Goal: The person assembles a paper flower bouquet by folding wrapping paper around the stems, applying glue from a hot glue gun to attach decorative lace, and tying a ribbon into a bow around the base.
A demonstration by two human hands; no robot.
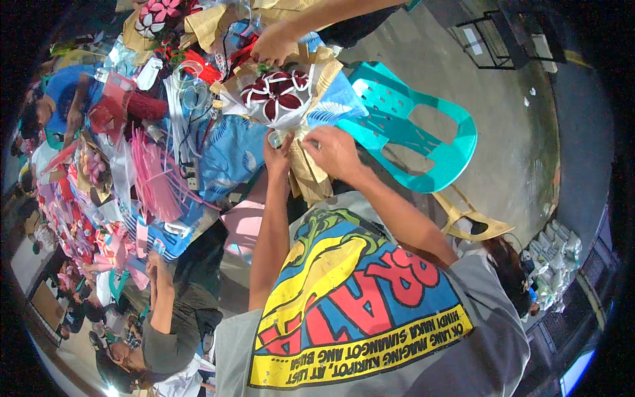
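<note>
A bouquet (278, 92) of dark red flowers with white-edged petals stands in front of me, wrapped in tan printed paper and white sheet. Its gathered paper tail (307, 175) hangs down toward my shirt. My left hand (278, 151) is closed at the left of the bouquet's neck, with a small clear ring-shaped piece beside its fingertips. On the other side of the neck, my right hand (333, 151) has its fingers pinched together against the wrapping. Whatever lies between those fingertips is too small to make out.
Another person's hand (274, 43) reaches in just beyond the bouquet. Pink fuzzy stems (155, 175) and craft materials crowd the blue patterned table cover (231, 149) at left. A teal plastic chair (420, 129) stands at right. A co-worker (175, 324) sits at lower left.
</note>
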